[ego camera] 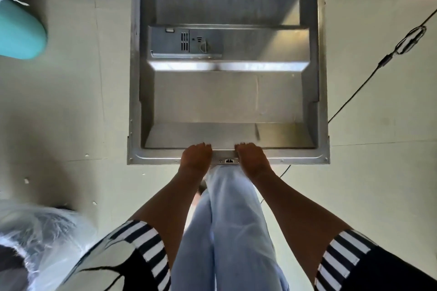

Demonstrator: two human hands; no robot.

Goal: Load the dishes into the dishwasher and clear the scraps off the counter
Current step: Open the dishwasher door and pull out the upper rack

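Left hand (196,157) and right hand (251,159) are gripping, fingers (201,146) curled, the lower-centre lip of the flat-open grey steel dishwasher door (227,97); likely the opening step, with pulling out a rack next.

A teal bin (21,30) sits at ten o'clock on the pale floor (71,101). A clear plastic bag (42,231) bulges at eight o'clock. A black cable (386,59) with a loop crosses the floor at two o'clock. My light blue jeans (231,231) fill six o'clock.
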